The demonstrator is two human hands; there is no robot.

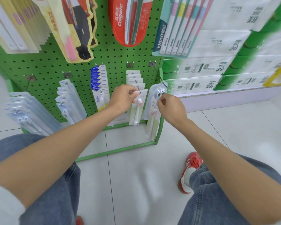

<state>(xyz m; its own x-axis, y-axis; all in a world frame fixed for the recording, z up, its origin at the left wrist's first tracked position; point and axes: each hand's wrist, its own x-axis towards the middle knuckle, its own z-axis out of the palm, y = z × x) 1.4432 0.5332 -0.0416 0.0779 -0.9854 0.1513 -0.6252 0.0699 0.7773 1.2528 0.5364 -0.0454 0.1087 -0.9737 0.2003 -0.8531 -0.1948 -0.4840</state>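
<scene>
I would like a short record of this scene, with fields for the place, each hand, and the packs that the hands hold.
place: green pegboard with hooks and hanging toothbrush packs
left hand: pinches the top of the front pack on its hook
right hand: pinches the top of the right pack, below the right hook
right pack on hook: cannot tell
floor: pale tiles

Bright, even light — blurred, warped edges.
</scene>
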